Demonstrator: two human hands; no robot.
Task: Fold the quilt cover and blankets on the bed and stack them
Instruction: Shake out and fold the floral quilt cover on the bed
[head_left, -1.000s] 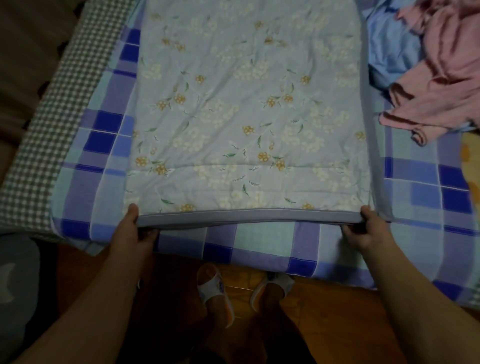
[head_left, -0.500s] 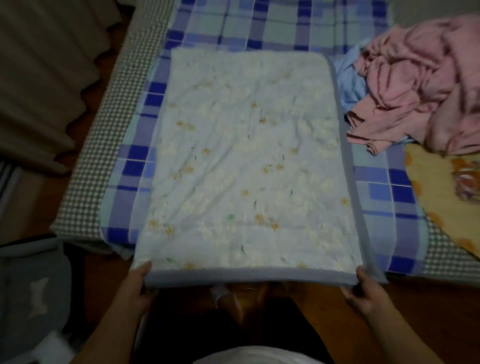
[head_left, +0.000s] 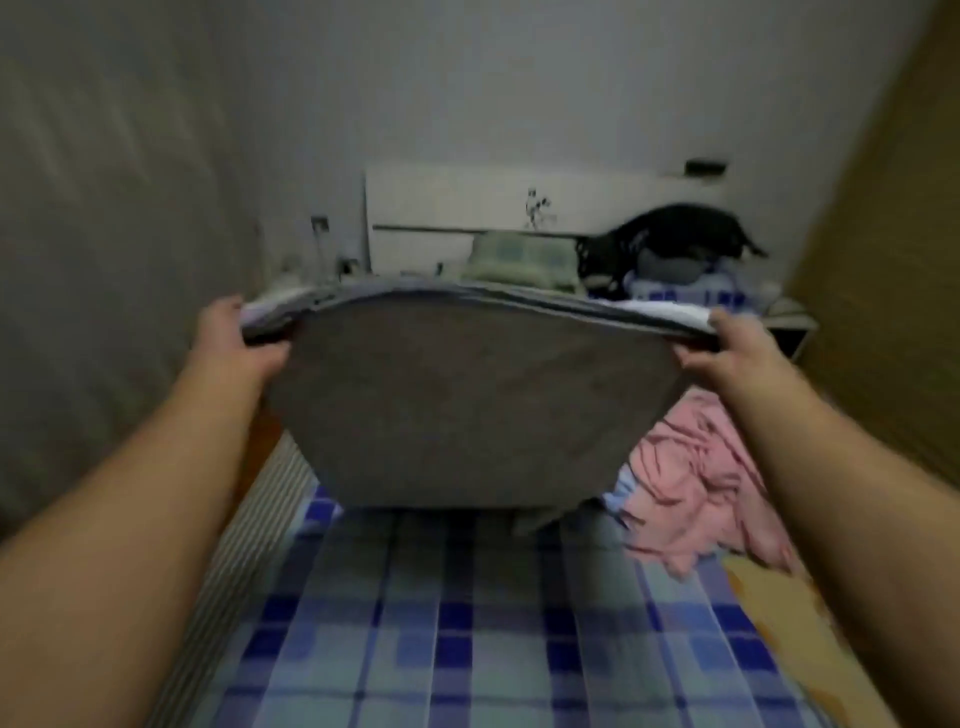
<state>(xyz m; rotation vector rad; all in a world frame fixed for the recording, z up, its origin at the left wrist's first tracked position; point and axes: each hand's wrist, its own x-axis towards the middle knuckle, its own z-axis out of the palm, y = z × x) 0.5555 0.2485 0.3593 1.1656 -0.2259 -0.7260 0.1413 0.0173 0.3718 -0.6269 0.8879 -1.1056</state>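
At frame centre, lifted quilt cover (head_left: 467, 395), both hands' fingers (head_left: 698, 358) seemingly pinching corners; could sag crooked from uneven pull.

Head-worn view (blurred) faces forward along the bed (head_left: 467, 623), seemingly close.

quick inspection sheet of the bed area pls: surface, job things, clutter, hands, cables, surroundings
surface: bed with a blue plaid sheet, bare near the camera.
job's things: quilt lifted by its near edge, grey underside facing the camera, lower part hanging to the bed. pink blanket lies crumpled at the right, unfolded.
clutter: green pillow and a dark bundle at the far end.
hands: left hand and right hand each grip a corner of the raised edge.
cables: blurred things by the wall at far left, cannot tell.
surroundings: grey wall behind, white headboard, curtain at left.
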